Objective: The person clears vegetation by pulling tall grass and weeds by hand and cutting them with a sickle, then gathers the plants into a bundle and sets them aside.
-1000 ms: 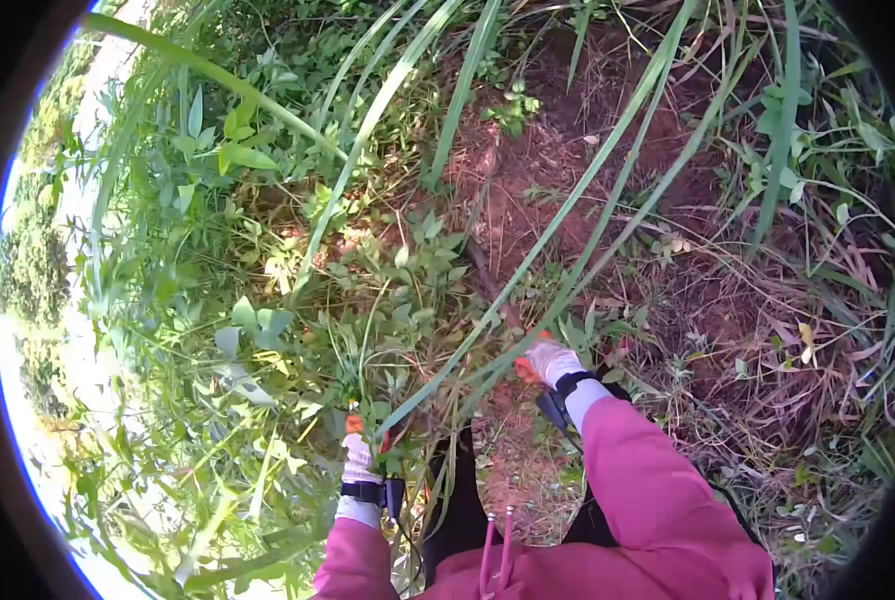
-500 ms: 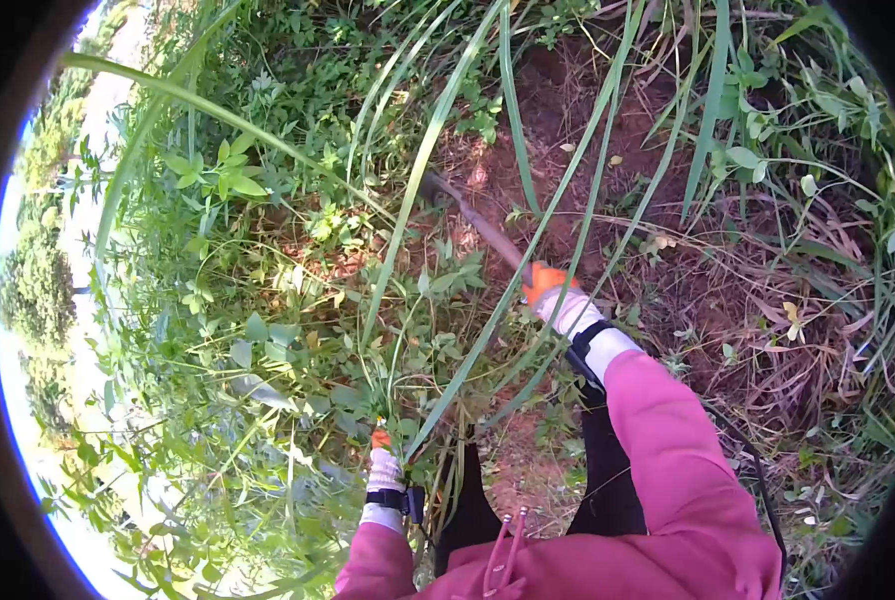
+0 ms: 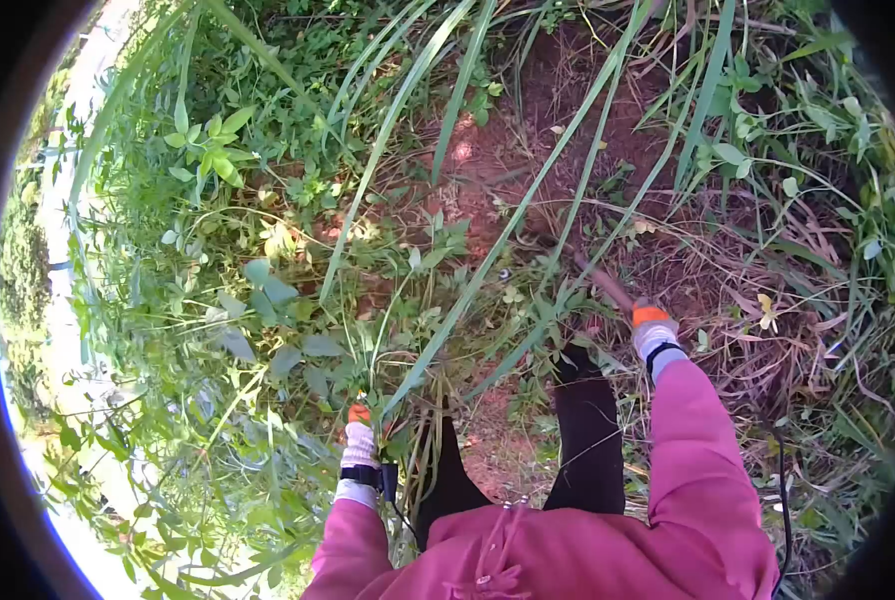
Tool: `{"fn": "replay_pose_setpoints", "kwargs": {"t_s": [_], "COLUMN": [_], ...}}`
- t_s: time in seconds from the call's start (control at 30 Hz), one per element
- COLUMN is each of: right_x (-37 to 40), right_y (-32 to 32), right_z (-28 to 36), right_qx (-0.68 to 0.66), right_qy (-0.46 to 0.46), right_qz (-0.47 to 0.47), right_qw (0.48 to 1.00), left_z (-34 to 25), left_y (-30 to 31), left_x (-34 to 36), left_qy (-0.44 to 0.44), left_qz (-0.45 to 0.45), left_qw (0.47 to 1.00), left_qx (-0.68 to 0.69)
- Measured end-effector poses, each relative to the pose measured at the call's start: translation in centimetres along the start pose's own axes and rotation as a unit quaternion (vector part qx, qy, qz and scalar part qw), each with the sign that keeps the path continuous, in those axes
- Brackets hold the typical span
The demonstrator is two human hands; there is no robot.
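My right hand (image 3: 653, 324), in a white glove with an orange palm side, is closed around the brown wooden handle (image 3: 608, 283) of a tool. The handle slants up and left over the dry grass; its far end is lost among the stems. At lower left my left hand (image 3: 360, 418), gloved the same way, is closed at the base of a tuft of long green grass blades (image 3: 448, 325). These blades fan upward across the view, and leaves partly cover the fingers.
Leafy weeds (image 3: 218, 150) grow thickly on the left. Bare reddish soil (image 3: 483, 205) shows at the centre, with dry straw (image 3: 748, 270) to the right. My dark-trousered legs (image 3: 588, 440) stand below. A black cable (image 3: 783, 490) hangs beside my right sleeve.
My right hand has drawn the tool back to the right and slightly down, away from the soil patch at the centre. The left hand stays low at the grass, slightly further left in view.
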State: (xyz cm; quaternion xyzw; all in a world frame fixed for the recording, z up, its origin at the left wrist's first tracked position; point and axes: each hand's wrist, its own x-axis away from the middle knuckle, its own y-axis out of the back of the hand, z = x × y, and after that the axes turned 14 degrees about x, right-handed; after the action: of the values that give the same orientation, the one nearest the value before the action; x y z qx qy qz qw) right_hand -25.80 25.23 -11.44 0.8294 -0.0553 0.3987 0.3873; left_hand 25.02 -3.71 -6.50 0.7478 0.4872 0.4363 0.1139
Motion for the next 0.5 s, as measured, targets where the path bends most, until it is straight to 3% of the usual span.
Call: {"fn": "replay_pose_setpoints", "kwargs": {"t_s": [0.07,0.17,0.2,0.3,0.37,0.5], "right_x": [4.5,9.8,12.6,14.7,21.3,33.2], "right_y": [1.3,0.8,3.0,-0.6,3.9,3.9], "right_z": [-4.4,-5.6,-4.2,-0.1,3.3,6.3], "right_qx": [0.046,-0.008,-0.043,-0.070,-0.119,-0.134], "right_qy": [0.010,-0.031,-0.047,-0.092,-0.072,-0.024], "right_qz": [0.054,0.027,0.027,0.034,0.079,0.100], "right_qw": [0.997,0.999,0.998,0.993,0.987,0.986], "left_z": [0.5,0.8,0.8,0.4,0.3,-0.6], "left_y": [-0.8,-1.5,-1.4,-0.7,0.4,4.1], "left_x": [-1.4,-3.0,-3.6,-5.9,-7.0,-8.9], "left_qy": [0.013,0.024,0.026,0.018,0.013,0.015], "left_qz": [0.005,0.027,0.037,0.068,0.094,0.154], "left_qw": [1.000,0.999,0.999,0.997,0.994,0.983], "left_qx": [-0.009,-0.018,-0.021,-0.035,-0.055,-0.098]}}
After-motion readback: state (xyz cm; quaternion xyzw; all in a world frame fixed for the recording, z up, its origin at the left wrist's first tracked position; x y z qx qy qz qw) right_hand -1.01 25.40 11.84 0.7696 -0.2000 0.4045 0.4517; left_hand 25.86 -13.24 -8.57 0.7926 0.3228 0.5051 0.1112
